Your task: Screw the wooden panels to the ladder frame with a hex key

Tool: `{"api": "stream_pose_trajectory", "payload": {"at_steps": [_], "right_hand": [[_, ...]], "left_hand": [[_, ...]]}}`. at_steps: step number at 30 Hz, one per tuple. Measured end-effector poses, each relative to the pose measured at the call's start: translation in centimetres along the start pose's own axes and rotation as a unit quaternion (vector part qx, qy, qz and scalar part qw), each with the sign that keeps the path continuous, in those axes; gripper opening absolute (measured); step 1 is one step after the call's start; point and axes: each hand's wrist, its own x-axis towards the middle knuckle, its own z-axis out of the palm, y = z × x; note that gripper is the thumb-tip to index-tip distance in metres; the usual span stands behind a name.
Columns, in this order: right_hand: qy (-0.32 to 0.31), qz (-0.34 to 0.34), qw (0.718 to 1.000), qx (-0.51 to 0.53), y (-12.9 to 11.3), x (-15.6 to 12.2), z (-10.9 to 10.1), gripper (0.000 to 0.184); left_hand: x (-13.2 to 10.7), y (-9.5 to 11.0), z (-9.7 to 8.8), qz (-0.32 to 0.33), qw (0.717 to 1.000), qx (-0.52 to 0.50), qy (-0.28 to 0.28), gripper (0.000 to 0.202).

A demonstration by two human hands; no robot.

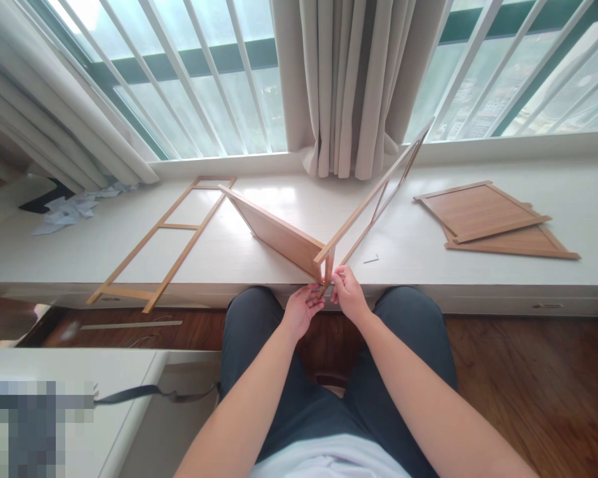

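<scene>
A wooden panel [279, 232] and a ladder-like wooden frame [366, 211] stand on their edges, meeting in a V at the front edge of the white ledge. At that corner, the curled fingers of my left hand [301, 311] grip the frame's lower end from the left. Just to its right, my right hand [347, 292] is closed in a pinch against the joint; whatever its fingertips hold is hidden. A small L-shaped hex key [371, 259] lies on the ledge, beyond my right hand.
Another ladder-like frame [179, 227] lies flat to the left. Two overlapping wooden panels [493, 212] rest at the right. Crumpled white paper [70, 211] sits at far left, and a long thin strip [132, 325] is on the floor. Curtains [349, 86] hang behind the white ledge [393, 265].
</scene>
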Motion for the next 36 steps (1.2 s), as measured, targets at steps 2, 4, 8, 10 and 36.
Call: {"api": "stream_pose_trajectory", "payload": {"at_steps": [2,4,8,10,36], "right_hand": [[-0.002,0.004,1.000,0.005,0.0,0.2,-0.1,0.029],[-0.006,0.008,1.000,0.009,0.1,0.3,-0.1,0.030],[-0.016,0.013,1.000,0.016,0.1,0.6,-0.2,0.033],[-0.019,0.014,1.000,0.019,0.0,0.8,-0.2,0.033],[0.125,0.117,0.971,0.168,1.5,-4.6,2.0,0.037]], "left_hand": [[0.0,-0.1,0.0,-0.004,1.000,-0.006,0.001,0.021],[0.0,-0.1,0.1,-0.007,1.000,-0.013,0.002,0.018],[0.0,-0.2,0.2,-0.009,1.000,-0.025,0.002,0.013],[0.0,-0.2,0.1,-0.008,1.000,-0.029,0.001,0.011],[0.5,-0.5,0.0,-0.031,0.998,-0.051,-0.008,0.012]]}}
